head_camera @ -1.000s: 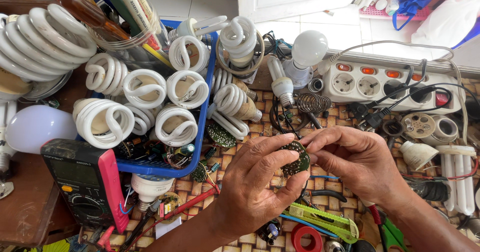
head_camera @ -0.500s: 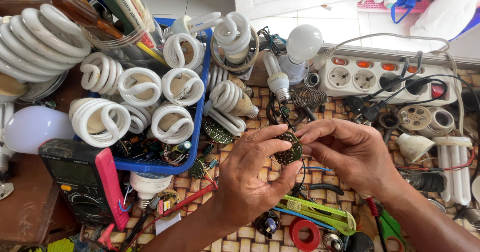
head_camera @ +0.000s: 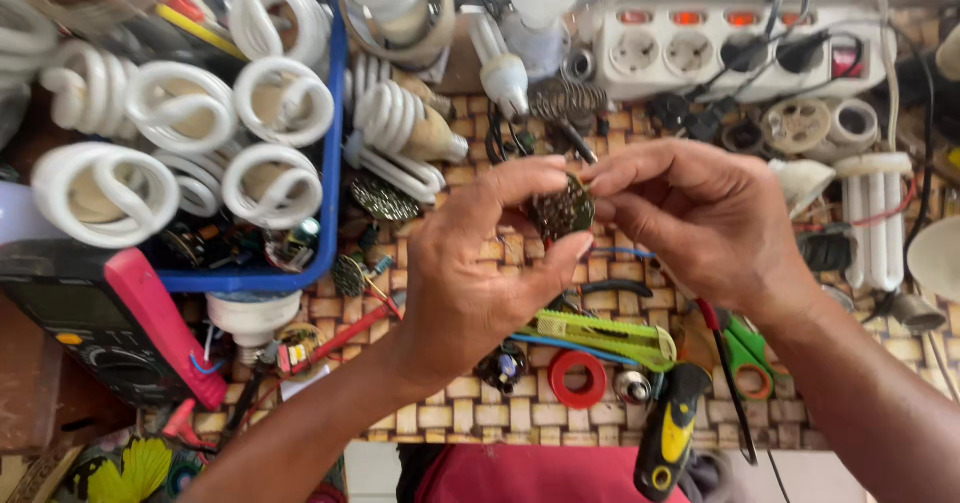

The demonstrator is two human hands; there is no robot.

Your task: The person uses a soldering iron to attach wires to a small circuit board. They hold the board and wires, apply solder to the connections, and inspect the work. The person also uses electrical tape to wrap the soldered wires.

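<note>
So both hands are pinched onto a small round circuit board [head_camera: 562, 208] held up over the woven mat [head_camera: 480, 403], pretty much dead center of the view. The left hand [head_camera: 480, 273] has it from about 7 o'clock, thumb under the lower edge and forefinger curled over the top, while the right hand [head_camera: 700, 213] comes in from 3 o'clock with its fingertips closed on the right rim. Looks like a little lamp driver board, dark with bits sticking off it, so my guess is it weighs next to nothing and is stiff but kind of delicate: the soldered parts and any thin leads would bend or snap if squeezed. Holding it by the bare edge like this seems the sane way, not by the components. It's also small enough to flick out of the fingers if the grip gets sloppy. Around it: a blue bin [head_camera: 335, 143] stuffed with white spiral bulbs at 10 o'clock, a white power strip [head_camera: 700, 58] at 1 o'clock, a black multimeter with a pink side [head_camera: 110, 323] at 8 o'clock, a green utility knife [head_camera: 605, 333] and a red tape ring [head_camera: 578, 378] down at 6 o'clock just below the hands.
</note>
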